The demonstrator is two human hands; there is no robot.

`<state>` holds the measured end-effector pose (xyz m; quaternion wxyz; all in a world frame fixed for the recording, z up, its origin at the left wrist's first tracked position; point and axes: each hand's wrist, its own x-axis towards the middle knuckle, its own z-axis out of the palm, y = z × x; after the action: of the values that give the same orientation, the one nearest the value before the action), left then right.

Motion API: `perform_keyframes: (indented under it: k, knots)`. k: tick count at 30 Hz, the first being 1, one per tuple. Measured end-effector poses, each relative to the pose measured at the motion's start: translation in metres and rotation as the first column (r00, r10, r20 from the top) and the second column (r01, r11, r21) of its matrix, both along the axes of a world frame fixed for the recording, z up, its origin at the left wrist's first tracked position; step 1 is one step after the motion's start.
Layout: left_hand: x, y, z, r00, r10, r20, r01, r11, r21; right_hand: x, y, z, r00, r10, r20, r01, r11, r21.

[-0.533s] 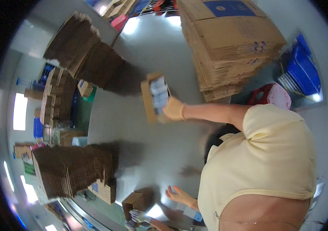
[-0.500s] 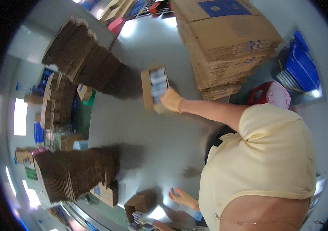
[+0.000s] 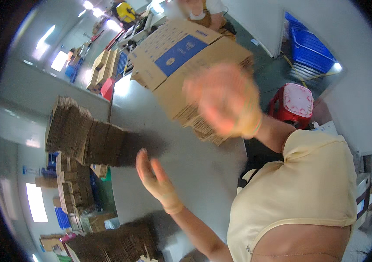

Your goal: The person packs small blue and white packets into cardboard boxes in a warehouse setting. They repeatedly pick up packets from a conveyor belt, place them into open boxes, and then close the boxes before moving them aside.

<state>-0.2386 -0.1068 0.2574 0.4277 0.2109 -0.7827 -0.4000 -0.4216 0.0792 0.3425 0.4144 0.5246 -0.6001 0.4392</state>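
My left hand (image 3: 155, 181), in a thin yellowish fingerless glove, is raised over the grey tabletop (image 3: 181, 174). Its fingers are spread and hold nothing. Higher in the picture, my right hand (image 3: 225, 100), gloved alike, is smeared by motion in front of a tall stack of flattened cardboard boxes (image 3: 159, 81) with a blue printed panel on top. Whether its fingers are closed, or hold anything, does not show. A brown stack of folded cardboard (image 3: 85, 137) stands at the table's left edge, beyond my left hand.
Another cardboard stack (image 3: 111, 244) rises at the lower edge. A red stool (image 3: 297, 105) with a pale patterned seat and a blue crate (image 3: 312, 50) stand on the right. At the top, a seated person (image 3: 207, 15) is partly visible behind the large stack. Shelved cartons (image 3: 74, 183) line the left.
My right hand has left the small open carton of pale packs, which is out of sight, and moved up before the stack. My left hand has come up over the table. The view has shifted.
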Motion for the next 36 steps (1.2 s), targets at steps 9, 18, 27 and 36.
perform_keyframes:
  k: [9, 18, 27, 36]
  knots:
    - [-0.136, -0.017, 0.099, 0.845, -0.269, 0.462, 0.218, 0.963, 0.16, -0.087, 0.016, -0.009, 0.658, -0.723, 0.211, 0.565, 0.659, 0.497]
    - [-0.071, 0.034, 0.091, 0.998, 0.026, -0.05, -0.024, 0.999, 0.038, -0.015, 0.016, 0.014, 0.908, -0.348, 0.234, 0.328, 0.937, 0.118]
    - [0.114, 0.034, -0.019, 0.82, 0.468, -0.329, -0.193, 0.768, 0.61, 0.104, -0.075, -0.04, 0.838, 0.471, 0.276, -0.527, 0.83, 0.182]
    - [0.282, 0.212, -0.299, 0.236, 0.971, -0.046, -0.556, 0.174, 0.813, 0.179, -0.099, -0.25, 0.207, 0.971, 0.122, -0.552, 0.013, 0.834]
